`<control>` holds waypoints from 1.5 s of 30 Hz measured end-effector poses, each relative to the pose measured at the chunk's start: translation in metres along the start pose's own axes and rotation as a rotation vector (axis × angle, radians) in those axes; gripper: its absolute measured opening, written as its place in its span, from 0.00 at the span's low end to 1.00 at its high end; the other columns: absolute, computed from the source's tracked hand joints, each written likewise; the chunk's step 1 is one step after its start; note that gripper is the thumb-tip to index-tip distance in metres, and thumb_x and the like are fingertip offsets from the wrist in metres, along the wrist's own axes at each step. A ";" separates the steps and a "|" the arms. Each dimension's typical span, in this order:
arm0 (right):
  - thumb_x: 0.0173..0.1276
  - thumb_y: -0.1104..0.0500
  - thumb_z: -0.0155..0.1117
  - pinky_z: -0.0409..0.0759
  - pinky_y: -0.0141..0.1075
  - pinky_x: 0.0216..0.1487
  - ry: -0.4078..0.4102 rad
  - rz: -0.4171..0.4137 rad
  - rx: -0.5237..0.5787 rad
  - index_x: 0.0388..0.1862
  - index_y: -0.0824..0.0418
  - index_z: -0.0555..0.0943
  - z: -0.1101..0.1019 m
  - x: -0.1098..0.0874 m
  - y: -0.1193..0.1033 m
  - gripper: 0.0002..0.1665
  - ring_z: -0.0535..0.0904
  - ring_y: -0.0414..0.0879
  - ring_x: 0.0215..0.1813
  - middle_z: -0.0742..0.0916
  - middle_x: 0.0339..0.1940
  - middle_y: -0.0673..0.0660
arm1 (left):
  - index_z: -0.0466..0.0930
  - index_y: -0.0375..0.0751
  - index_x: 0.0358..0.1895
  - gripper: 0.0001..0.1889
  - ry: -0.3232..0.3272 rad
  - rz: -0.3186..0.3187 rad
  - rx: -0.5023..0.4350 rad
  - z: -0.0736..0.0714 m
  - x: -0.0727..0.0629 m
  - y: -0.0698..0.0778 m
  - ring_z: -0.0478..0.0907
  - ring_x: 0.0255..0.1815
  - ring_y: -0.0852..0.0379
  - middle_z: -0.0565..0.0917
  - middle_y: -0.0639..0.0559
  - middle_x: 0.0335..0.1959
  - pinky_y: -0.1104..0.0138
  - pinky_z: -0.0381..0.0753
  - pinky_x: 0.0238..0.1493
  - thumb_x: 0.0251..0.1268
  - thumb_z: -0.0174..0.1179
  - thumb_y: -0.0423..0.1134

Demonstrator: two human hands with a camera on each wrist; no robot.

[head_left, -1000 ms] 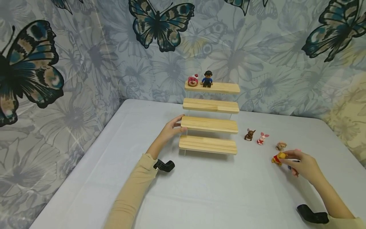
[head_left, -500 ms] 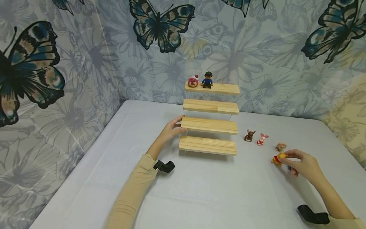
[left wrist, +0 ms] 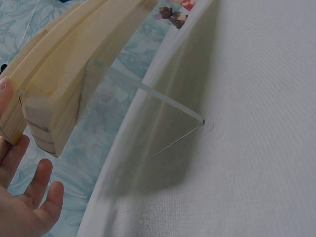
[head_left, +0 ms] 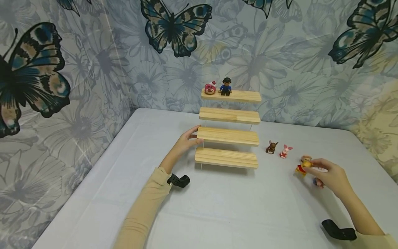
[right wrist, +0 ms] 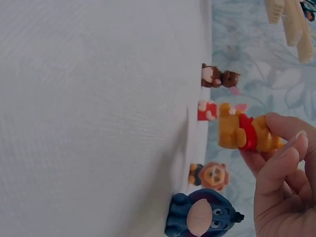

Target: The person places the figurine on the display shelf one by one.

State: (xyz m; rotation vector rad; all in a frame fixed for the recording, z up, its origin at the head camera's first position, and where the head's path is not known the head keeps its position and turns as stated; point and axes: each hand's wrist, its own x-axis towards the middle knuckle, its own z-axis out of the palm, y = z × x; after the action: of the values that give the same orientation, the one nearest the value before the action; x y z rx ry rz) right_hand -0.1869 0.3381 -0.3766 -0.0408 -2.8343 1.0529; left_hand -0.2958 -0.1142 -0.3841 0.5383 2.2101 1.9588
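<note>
My right hand (head_left: pixel 331 178) pinches a yellow bear figurine (right wrist: pixel 249 131) in a red shirt between thumb and fingers, held off the white table. Just beyond it is a small lion figurine (right wrist: pixel 215 175), and a blue donkey figurine (right wrist: pixel 202 215) stands close by, partly hidden by the hand in the head view. At the left end of the four-tier wooden display stand (head_left: pixel 228 136), my left hand (head_left: pixel 186 140) grips a board, thumb on one side and a finger on the other. The remaining fingers spread free in the left wrist view.
A brown figurine (head_left: pixel 272 147) and a pink piglet figurine (head_left: pixel 285 151) stand right of the stand. On its top board are a pink bear head (head_left: pixel 210 89) and a blue-shirted toy figure (head_left: pixel 225 86). Clear supports (left wrist: pixel 148 89) hold up the boards. Patterned cloth hangs behind.
The right hand has raised the yellow bear figurine slightly off the table, so it now overlaps the lion in the head view. The left hand and stand stay put.
</note>
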 end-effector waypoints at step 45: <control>0.61 0.47 0.60 0.66 0.45 0.10 0.126 -0.017 0.303 0.60 0.54 0.73 -0.004 0.045 -0.034 0.29 0.72 0.44 0.13 0.79 0.39 0.40 | 0.55 0.42 0.68 0.33 0.000 0.029 0.013 0.000 0.004 -0.010 0.65 0.55 0.46 0.61 0.46 0.64 0.57 0.70 0.49 0.59 0.59 0.35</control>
State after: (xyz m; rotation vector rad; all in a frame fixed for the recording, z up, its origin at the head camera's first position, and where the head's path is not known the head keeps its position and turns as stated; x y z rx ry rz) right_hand -0.2305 0.3183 -0.3466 -0.0535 -2.5310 1.4088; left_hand -0.3010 -0.1139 -0.3933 0.5754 2.2282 1.9598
